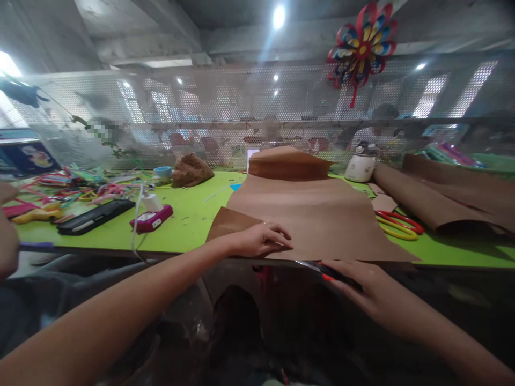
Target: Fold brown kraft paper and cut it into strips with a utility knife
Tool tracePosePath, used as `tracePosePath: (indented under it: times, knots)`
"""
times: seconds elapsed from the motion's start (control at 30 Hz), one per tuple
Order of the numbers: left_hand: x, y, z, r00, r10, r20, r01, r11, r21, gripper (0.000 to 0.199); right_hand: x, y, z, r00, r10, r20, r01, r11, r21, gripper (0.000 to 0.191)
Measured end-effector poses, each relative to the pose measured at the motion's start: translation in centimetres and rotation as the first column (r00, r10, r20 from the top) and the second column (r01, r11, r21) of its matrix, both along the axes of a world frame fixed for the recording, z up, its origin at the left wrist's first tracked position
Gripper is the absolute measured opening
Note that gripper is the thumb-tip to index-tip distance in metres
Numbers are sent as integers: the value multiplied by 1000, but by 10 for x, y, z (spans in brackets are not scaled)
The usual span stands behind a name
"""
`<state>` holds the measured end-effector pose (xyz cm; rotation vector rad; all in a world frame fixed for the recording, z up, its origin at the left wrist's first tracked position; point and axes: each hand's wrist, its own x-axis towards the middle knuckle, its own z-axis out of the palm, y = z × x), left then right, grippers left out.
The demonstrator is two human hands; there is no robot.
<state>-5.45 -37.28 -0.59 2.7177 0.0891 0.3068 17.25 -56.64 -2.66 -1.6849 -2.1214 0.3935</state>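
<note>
A large sheet of brown kraft paper (306,214) lies across the table, its far end curling up and its near edge at the table's front. My left hand (261,239) rests on the paper close to that edge, fingers loosely stretched out and holding nothing. Just right of it and lower, my right hand (358,281) is closed around scissors (322,269) with black and orange handles. The metal blades point left along the paper's front edge; whether they touch the paper I cannot tell. My fingers partly hide the handles.
Right of the sheet are red and yellow rings (400,225), a brown paper roll (422,198) and a white bottle (361,162). To the left lie a purple power strip (152,218), a black case (96,216) and colourful strips. Another person's arm (7,230) shows at the left edge.
</note>
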Motion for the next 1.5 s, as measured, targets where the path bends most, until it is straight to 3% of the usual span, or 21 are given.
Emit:
tracePosePath:
  times: [0.17,0.33,0.53,0.9,1.27,1.5]
  knots:
    - [-1,1,-3,1000,-2,-4,2,999,51,28,0,7,8,999,34,-26,-35,999,-28,39]
    - [-2,0,-4,1000,-2,-6,3,994,111,29,2,3,5,1000,-2,-18,2,999,-50,42]
    - [-2,0,-4,1000,-4,-4,4,999,50,29,3,-4,4,998,6,-70,-12,997,-82,41]
    - [0,5,-7,1000,-4,-16,4,1000,7,29,-38,19,9,995,67,-77,-68,998,1,37]
    - [0,5,-7,1000,-6,-9,6,1000,-3,28,-54,25,13,973,127,-191,-126,992,20,36]
    - [1,5,-7,1000,-1,-13,2,998,57,29,-61,29,11,964,144,-221,-143,989,21,36]
